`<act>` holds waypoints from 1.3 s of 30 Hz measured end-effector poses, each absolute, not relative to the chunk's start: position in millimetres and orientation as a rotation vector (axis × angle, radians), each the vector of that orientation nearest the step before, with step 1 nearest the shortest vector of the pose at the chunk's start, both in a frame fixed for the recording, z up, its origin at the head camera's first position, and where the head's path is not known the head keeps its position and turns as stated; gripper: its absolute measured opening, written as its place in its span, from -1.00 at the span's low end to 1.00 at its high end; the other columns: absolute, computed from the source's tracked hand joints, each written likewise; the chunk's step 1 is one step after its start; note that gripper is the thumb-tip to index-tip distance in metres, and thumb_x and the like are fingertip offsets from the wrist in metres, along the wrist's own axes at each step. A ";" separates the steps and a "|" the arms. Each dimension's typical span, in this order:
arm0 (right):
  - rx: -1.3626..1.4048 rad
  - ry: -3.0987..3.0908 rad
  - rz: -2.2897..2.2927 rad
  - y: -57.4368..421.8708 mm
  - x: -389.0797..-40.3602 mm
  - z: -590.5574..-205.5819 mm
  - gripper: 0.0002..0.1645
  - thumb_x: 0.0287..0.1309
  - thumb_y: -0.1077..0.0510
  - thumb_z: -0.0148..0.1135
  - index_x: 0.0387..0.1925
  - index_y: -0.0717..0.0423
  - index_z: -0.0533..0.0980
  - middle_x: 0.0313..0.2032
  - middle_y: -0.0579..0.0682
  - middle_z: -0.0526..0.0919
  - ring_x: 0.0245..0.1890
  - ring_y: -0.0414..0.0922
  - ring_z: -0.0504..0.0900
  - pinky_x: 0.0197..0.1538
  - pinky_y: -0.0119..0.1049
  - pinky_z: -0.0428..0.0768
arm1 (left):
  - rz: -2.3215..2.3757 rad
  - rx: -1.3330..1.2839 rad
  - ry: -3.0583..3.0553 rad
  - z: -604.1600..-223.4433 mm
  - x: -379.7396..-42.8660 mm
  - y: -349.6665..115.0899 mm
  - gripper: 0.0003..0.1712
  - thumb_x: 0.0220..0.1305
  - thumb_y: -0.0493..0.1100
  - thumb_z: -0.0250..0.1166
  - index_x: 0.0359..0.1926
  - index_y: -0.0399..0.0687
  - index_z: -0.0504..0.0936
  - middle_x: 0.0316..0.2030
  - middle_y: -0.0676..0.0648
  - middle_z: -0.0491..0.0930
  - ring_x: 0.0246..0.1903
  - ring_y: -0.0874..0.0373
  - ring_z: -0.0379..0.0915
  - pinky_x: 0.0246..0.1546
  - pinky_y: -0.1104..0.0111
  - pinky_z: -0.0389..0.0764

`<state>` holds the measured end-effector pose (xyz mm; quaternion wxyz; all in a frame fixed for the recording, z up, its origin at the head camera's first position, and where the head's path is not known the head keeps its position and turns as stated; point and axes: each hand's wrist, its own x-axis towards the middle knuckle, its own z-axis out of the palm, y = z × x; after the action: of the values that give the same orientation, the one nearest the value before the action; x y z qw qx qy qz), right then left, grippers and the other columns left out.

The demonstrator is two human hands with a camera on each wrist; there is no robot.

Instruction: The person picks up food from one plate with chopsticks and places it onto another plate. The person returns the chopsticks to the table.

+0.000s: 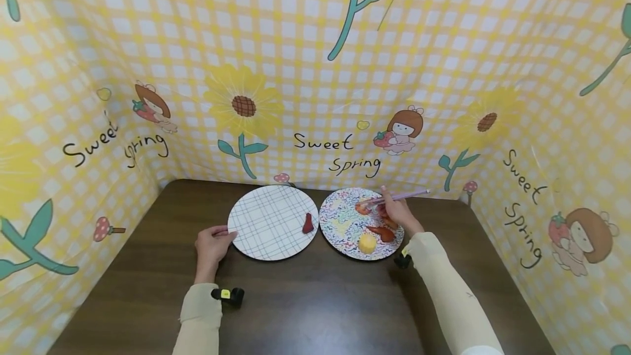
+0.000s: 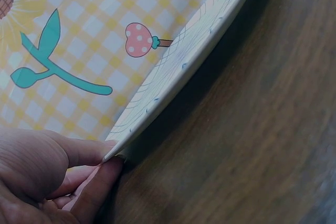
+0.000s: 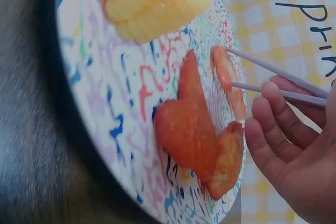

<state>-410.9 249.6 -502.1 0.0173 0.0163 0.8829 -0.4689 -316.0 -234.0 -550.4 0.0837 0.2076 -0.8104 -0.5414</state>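
With thumb and fingers, my left hand (image 1: pixel 213 246) pinches the left rim of a white plate (image 1: pixel 268 221) with thin crossed lines. A dark red, meat-like piece (image 1: pixel 308 223) lies near that plate's right edge. My right hand (image 1: pixel 398 213) holds a pair of pale purple chopsticks (image 1: pixel 411 194) over a plate with colourful squiggles (image 1: pixel 340 234). In the right wrist view the chopstick tips are apart, right at an orange-and-white shrimp (image 3: pixel 221 69). Closer to that camera are a reddish-brown drumstick (image 3: pixel 186 129), a browned chicken wing (image 3: pixel 228 163) and a yellow corn piece (image 3: pixel 152 3).
Both plates sit side by side near the back edge of a dark wooden table (image 1: pixel 305 305). A yellow checked cloth (image 1: pixel 315 86) printed with flowers and figures rises behind the table and along both sides.
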 end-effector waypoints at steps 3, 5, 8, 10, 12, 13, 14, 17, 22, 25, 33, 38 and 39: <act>-0.063 2.741 -1.325 249.3 -411.9 -502.8 -0.29 0.60 -0.20 -0.31 -0.30 0.29 0.51 -0.67 0.00 0.47 -0.71 -0.16 0.37 -0.53 -0.29 0.39 | -1.612 0.629 -2.418 -550.6 -315.9 -233.6 -0.53 0.25 -0.18 0.43 0.08 -0.44 0.64 -0.05 -0.39 0.67 -0.08 -0.13 0.63 -0.40 0.53 0.47; -0.159 2.741 -1.269 248.6 -412.0 -503.1 -0.40 0.60 -0.13 -0.30 -0.33 0.21 0.47 -0.67 -0.04 0.36 -0.72 -0.17 0.20 -0.57 -0.28 0.28 | -1.618 0.631 -2.414 -550.3 -315.9 -233.4 -0.53 0.25 -0.18 0.43 0.08 -0.44 0.64 -0.04 -0.39 0.67 -0.07 -0.13 0.63 -0.39 0.53 0.48; -0.369 2.780 -1.220 243.3 -410.3 -502.2 -0.40 0.62 -0.03 -0.27 -0.28 0.21 0.62 -0.51 0.10 0.56 -0.58 -0.10 0.34 -0.44 -0.30 0.34 | -1.622 0.635 -2.410 -550.1 -315.9 -233.7 -0.54 0.25 -0.18 0.44 0.08 -0.43 0.64 -0.04 -0.39 0.67 -0.07 -0.13 0.63 -0.40 0.53 0.48; -0.497 2.787 -1.252 239.0 -409.8 -501.9 -0.44 0.61 0.07 -0.23 -0.18 0.24 0.69 -0.39 0.18 0.67 -0.51 -0.05 0.43 -0.40 -0.31 0.38 | -1.628 0.634 -2.406 -550.1 -316.5 -234.0 -0.54 0.25 -0.19 0.44 0.08 -0.42 0.64 -0.04 -0.39 0.67 -0.07 -0.13 0.63 -0.40 0.53 0.49; -0.611 2.817 -1.218 234.8 -409.7 -501.0 -0.45 0.59 0.14 -0.20 -0.26 0.32 0.68 -0.42 0.18 0.68 -0.49 -0.06 0.46 -0.39 -0.33 0.40 | -1.625 0.635 -2.407 -550.3 -317.3 -234.4 -0.53 0.25 -0.18 0.44 0.08 -0.42 0.64 -0.03 -0.39 0.67 -0.07 -0.13 0.63 -0.40 0.53 0.49; -0.680 2.857 -1.143 233.5 -409.8 -500.9 -0.47 0.59 0.17 -0.18 -0.31 0.35 0.65 -0.49 0.15 0.63 -0.55 -0.09 0.40 -0.43 -0.33 0.37 | -1.623 0.636 -2.407 -550.2 -317.6 -234.5 -0.53 0.25 -0.18 0.44 0.08 -0.42 0.64 -0.03 -0.39 0.67 -0.06 -0.13 0.63 -0.39 0.52 0.49; -0.677 2.868 -1.133 232.6 -409.2 -500.8 -0.46 0.58 0.17 -0.17 -0.40 0.40 0.61 -0.59 0.11 0.55 -0.62 -0.11 0.35 -0.50 -0.34 0.35 | -1.623 0.637 -2.408 -550.3 -317.9 -234.7 -0.53 0.25 -0.18 0.44 0.08 -0.42 0.64 -0.03 -0.39 0.67 -0.06 -0.13 0.63 -0.39 0.52 0.50; -0.696 2.885 -1.095 231.8 -408.8 -503.4 -0.45 0.60 0.16 -0.17 -0.43 0.40 0.57 -0.69 0.03 0.45 -0.68 -0.13 0.31 -0.53 -0.37 0.31 | -1.622 0.639 -2.417 -550.6 -318.0 -235.0 -0.52 0.26 -0.17 0.44 0.09 -0.42 0.64 -0.02 -0.40 0.67 -0.05 -0.14 0.63 -0.36 0.49 0.52; -0.708 2.857 -1.169 233.3 -409.6 -510.3 -0.53 0.61 0.16 -0.14 -0.12 0.27 0.69 -0.41 0.16 0.71 -0.44 0.00 0.60 -0.35 -0.37 0.49 | -1.624 0.638 -2.422 -551.8 -318.2 -234.5 -0.51 0.27 -0.17 0.43 0.10 -0.43 0.63 -0.01 -0.40 0.66 -0.04 -0.15 0.63 -0.33 0.47 0.56; -0.737 2.876 -1.156 233.0 -408.5 -510.5 -0.50 0.59 0.17 -0.11 -0.38 0.29 0.64 -0.59 0.10 0.61 -0.59 -0.07 0.49 -0.40 -0.35 0.46 | -1.628 0.639 -2.418 -552.9 -318.9 -233.6 -0.51 0.26 -0.18 0.44 0.10 -0.43 0.63 -0.01 -0.40 0.66 -0.05 -0.14 0.64 -0.34 0.48 0.56; -1.000 3.038 -1.048 226.6 -400.2 -503.2 -0.42 0.49 0.30 0.02 -0.74 0.00 0.28 -0.75 -0.23 0.18 -0.72 -0.31 0.09 -0.51 -0.35 0.30 | -1.634 0.642 -2.413 -552.7 -318.9 -232.3 -0.51 0.25 -0.17 0.44 0.10 -0.43 0.63 -0.02 -0.39 0.66 -0.05 -0.13 0.63 -0.32 0.46 0.56; -1.096 3.079 -0.909 224.5 -398.2 -501.7 -0.45 0.52 0.27 -0.01 -0.70 0.13 0.41 -0.70 -0.16 0.27 -0.66 -0.24 0.21 -0.44 -0.30 0.35 | -1.616 0.634 -2.413 -551.7 -317.5 -232.7 -0.53 0.25 -0.18 0.44 0.08 -0.43 0.64 -0.04 -0.39 0.67 -0.07 -0.13 0.63 -0.38 0.51 0.51; -1.094 3.079 -0.887 224.0 -397.5 -500.7 -0.44 0.55 0.24 -0.03 -0.68 0.18 0.46 -0.70 -0.13 0.31 -0.64 -0.21 0.26 -0.41 -0.27 0.38 | -1.614 0.632 -2.413 -551.6 -317.3 -232.8 -0.54 0.25 -0.18 0.44 0.07 -0.43 0.64 -0.04 -0.39 0.68 -0.07 -0.14 0.63 -0.39 0.52 0.50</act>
<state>-397.5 224.0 -500.7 -0.1217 -0.3208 0.9026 -0.2601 -317.3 -232.8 -551.6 0.0854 0.2119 -0.8093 -0.5412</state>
